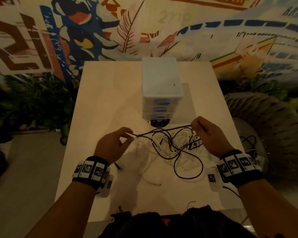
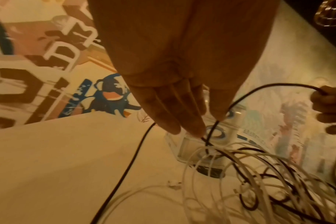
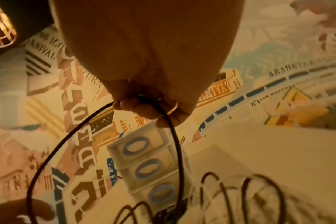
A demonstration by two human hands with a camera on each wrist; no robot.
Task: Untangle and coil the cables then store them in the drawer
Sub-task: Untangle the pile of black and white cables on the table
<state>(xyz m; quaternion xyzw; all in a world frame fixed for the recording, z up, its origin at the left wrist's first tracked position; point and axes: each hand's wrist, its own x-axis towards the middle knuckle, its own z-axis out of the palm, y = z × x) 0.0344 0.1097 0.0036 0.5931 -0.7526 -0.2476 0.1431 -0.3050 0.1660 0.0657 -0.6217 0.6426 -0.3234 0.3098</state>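
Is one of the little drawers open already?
No, all three drawers of the drawer unit sit flush and closed, blue handles lined up.

Pale table (image 1: 110, 100) under drawers (image 1: 161, 93), cables (image 1: 179, 152)

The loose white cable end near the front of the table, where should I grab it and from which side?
Judging by its pose, pinch the white cable from above, just behind its plug: that end lies flat, apart from the tangle.
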